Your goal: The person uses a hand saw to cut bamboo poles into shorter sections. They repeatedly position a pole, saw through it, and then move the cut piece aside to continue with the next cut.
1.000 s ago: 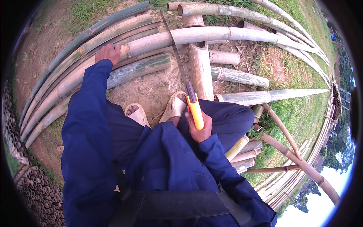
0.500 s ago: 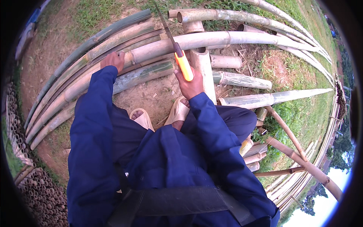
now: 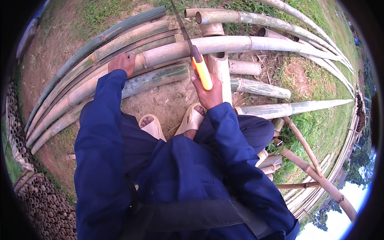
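Note:
A long pale bamboo pole (image 3: pixel 232 44) runs across in front of me, over a thick bamboo support (image 3: pixel 219 74). My left hand (image 3: pixel 122 64) is closed on this pole, left of the saw, with its fingers curled and partly hidden. In my right hand (image 3: pixel 211 91) is a hand saw (image 3: pixel 203 74) with a yellow-orange handle, gripped with the fingers wrapped round it. Its narrow dark blade crosses the pole and points away from me, left of the support. Whether the teeth have cut into the bamboo cannot be made out.
Several bamboo poles (image 3: pixel 100 38) lie side by side at the left. Beyond the support, more poles (image 3: pixel 256 19) stretch right. Short bamboo pieces (image 3: pixel 262 88) lie on the ground, near leaning poles (image 3: pixel 316 182). Stacked bamboo (image 3: pixel 48 204) fills the lower left. My sandalled feet (image 3: pixel 152 126) stand close by.
The scene has shifted slightly rightward in view. My right hand and the saw have come a little toward me. My left hand stays on the pole.

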The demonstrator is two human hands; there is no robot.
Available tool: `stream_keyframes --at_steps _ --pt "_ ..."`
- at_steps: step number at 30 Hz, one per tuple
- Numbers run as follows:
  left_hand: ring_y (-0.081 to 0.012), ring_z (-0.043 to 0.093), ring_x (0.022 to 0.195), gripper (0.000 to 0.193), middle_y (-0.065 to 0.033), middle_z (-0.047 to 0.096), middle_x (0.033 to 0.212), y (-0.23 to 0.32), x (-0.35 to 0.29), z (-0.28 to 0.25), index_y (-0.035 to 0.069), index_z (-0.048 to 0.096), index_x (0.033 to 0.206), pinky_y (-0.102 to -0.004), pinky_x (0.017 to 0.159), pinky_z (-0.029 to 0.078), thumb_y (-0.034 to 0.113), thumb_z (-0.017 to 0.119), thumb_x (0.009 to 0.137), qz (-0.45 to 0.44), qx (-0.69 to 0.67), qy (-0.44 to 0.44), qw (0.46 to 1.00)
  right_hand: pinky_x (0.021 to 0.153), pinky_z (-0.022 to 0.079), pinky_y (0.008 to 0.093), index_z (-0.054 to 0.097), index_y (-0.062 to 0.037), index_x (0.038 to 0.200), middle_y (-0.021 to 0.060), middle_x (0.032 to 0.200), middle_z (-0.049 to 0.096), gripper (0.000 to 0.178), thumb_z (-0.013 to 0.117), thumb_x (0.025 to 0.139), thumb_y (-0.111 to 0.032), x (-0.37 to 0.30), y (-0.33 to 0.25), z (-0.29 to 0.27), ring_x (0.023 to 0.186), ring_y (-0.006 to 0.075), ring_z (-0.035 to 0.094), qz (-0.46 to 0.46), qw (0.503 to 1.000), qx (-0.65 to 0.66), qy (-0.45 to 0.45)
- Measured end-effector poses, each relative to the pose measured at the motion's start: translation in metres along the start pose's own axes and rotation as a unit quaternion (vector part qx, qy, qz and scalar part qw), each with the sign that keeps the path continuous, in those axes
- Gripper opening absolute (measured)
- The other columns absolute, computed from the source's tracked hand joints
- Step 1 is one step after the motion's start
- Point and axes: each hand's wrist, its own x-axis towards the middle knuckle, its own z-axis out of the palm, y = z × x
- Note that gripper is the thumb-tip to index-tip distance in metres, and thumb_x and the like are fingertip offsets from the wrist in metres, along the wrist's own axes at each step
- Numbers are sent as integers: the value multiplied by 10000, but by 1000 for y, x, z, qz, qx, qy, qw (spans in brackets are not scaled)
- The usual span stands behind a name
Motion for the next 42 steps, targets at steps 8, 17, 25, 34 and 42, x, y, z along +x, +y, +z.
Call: stream_keyframes --at_steps 8,17,25,34,42 --pt "-432 674 1078 645 -285 706 1116 0 -7 5 -18 705 1154 -509 960 506 541 420 1003 -16 1 -23 1000 854 551 275 691 40 1233 135 1069 771 310 682 925 3 -141 31 -46 976 155 727 75 997 -21 19" --pt "-448 675 1070 636 -274 713 1110 -9 -5 13 -12 710 1136 -522 958 509 547 439 999 1 -9 -10 1000 669 508 297 692 25 1001 84 785 690 139 725 937 -95 -66 29 -17 700 115 609 54 998 13 1" --pt "-447 680 1053 637 -279 715 1089 5 -5 3 -16 710 1126 -523 932 513 545 435 1003 -5 22 -1 1000 611 490 308 697 24 950 72 726 670 120 726 938 -92 -54 26 -20 645 105 576 73 997 39 7" --pt "-451 675 1052 635 -287 714 1074 -2 -3 5 -16 721 1102 -523 938 509 539 426 1012 0 -7 -7 1000 843 534 274 638 40 1329 121 997 754 414 701 923 -9 -164 37 -43 894 112 678 58 998 -13 5" --pt "-438 675 1067 619 -273 714 1102 7 -3 -1 2 722 1123 -511 952 507 536 430 1011 13 16 8 1000 572 445 327 643 18 859 61 645 588 189 721 950 -128 -8 20 3 599 116 519 -44 999 -12 18"
